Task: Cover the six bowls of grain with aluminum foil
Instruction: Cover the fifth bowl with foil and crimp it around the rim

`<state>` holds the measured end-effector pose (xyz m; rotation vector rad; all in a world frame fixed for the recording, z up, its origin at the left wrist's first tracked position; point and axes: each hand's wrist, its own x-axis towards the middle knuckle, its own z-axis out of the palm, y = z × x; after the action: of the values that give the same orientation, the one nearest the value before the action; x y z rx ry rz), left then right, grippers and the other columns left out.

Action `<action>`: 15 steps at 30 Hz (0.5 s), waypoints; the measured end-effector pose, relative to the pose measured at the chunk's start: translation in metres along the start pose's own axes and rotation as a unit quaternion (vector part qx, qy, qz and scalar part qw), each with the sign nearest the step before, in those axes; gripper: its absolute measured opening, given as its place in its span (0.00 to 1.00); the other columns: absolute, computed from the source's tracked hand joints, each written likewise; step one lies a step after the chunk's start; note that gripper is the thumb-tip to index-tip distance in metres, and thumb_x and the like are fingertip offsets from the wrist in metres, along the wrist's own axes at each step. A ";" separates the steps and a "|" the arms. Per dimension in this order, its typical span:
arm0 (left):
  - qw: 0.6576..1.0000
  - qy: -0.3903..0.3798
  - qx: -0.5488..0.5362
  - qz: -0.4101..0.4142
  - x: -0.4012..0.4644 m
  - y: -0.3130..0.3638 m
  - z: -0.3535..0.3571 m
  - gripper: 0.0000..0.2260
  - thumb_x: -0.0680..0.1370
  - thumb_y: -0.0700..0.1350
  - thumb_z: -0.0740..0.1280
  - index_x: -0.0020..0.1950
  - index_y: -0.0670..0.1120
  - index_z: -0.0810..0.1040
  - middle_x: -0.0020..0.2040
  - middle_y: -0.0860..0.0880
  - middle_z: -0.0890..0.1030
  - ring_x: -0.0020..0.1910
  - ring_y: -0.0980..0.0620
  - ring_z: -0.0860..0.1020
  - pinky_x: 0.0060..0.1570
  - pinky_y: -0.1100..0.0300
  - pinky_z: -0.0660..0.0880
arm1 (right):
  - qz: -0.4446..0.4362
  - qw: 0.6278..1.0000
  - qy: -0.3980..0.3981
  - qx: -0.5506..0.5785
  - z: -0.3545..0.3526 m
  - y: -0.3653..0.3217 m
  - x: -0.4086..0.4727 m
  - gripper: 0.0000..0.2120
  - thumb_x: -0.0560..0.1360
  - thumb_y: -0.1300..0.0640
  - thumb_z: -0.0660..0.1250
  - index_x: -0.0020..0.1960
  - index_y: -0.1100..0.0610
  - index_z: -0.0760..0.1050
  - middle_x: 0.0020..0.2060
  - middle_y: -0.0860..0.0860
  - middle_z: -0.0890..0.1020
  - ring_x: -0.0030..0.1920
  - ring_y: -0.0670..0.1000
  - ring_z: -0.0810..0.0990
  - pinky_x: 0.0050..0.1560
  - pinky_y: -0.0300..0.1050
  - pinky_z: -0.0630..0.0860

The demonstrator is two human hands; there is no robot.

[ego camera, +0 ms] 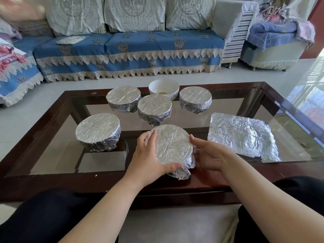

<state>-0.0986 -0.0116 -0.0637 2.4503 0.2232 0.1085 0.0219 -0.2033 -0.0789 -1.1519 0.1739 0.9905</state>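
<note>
**Two hands press foil around the fifth bowl; one bowl waits uncovered**

A person sits at a low glass surface (228, 106) with a dark wood frame, both bare hands on the nearest bowl (172, 146). The left hand (150, 155) cups its rim at nine o'clock, thumb hooked under the near edge. The right hand (208, 155) presses the side at three o'clock, fingers curled in. Each grip is closed on the foil-wrapped bowl, probably to crimp the loose skirt tight; a ragged flap hangs free at six o'clock.

Four more covered bowls stand apart on the glass: one at nine o'clock (98, 131) of the held bowl, one at twelve (154, 107), one at eleven (123, 98), one at one (195, 99). Their foil tops are flat, drum-tight and finely creased, with crumpled sides folded under.

Behind the twelve o'clock bowl sits a smooth white open bowl (164, 88), with a little pale grain at its bottom. It seems the last to cover.

At three o'clock lies a spare sheet (243, 135), roughly square, wrinkled and shiny, flat and within reach, likely meant for that bowl.
</note>
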 end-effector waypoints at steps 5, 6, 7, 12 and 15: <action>1.000 0.000 -0.009 0.001 0.000 -0.001 0.001 0.63 0.55 0.78 0.67 0.81 0.54 0.44 0.75 0.57 0.48 0.76 0.52 0.57 0.74 0.52 0.60 | -0.019 0.999 0.002 0.044 0.004 0.003 0.003 0.22 0.68 0.50 0.71 0.56 0.62 0.79 0.53 0.58 0.80 0.59 0.60 0.77 0.61 0.59 0.74; 1.000 0.000 -0.011 0.001 0.001 -0.001 0.001 0.63 0.54 0.79 0.66 0.81 0.54 0.44 0.75 0.57 0.48 0.76 0.52 0.57 0.74 0.52 0.60 | -0.026 0.998 0.004 0.050 0.004 0.004 0.004 0.22 0.68 0.50 0.71 0.57 0.62 0.79 0.54 0.58 0.80 0.59 0.60 0.77 0.60 0.59 0.74; 1.000 0.001 -0.011 0.001 0.001 -0.001 0.001 0.63 0.54 0.79 0.66 0.81 0.54 0.44 0.75 0.57 0.48 0.76 0.52 0.57 0.74 0.53 0.60 | -0.036 0.998 0.005 0.052 0.004 0.005 0.004 0.21 0.69 0.49 0.70 0.57 0.62 0.79 0.54 0.58 0.79 0.59 0.60 0.77 0.61 0.59 0.74; 1.000 0.009 -0.016 0.011 0.002 -0.004 0.003 0.64 0.54 0.81 0.65 0.81 0.53 0.46 0.75 0.56 0.48 0.77 0.53 0.54 0.75 0.55 0.58 | -0.063 0.996 0.032 0.049 0.007 0.011 0.009 0.20 0.68 0.48 0.69 0.52 0.61 0.79 0.48 0.58 0.80 0.51 0.58 0.78 0.54 0.55 0.77; 1.000 0.012 -0.019 0.012 0.003 -0.006 0.004 0.66 0.51 0.83 0.62 0.81 0.53 0.46 0.75 0.56 0.49 0.77 0.53 0.55 0.75 0.55 0.59 | -0.069 0.995 0.052 0.045 0.009 0.011 0.013 0.19 0.69 0.47 0.70 0.51 0.61 0.80 0.41 0.56 0.80 0.44 0.55 0.79 0.48 0.52 0.79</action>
<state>-0.0964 -0.0089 -0.0701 2.4149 0.2002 0.1526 0.0182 -0.1882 -0.0899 -1.1172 0.2167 0.7937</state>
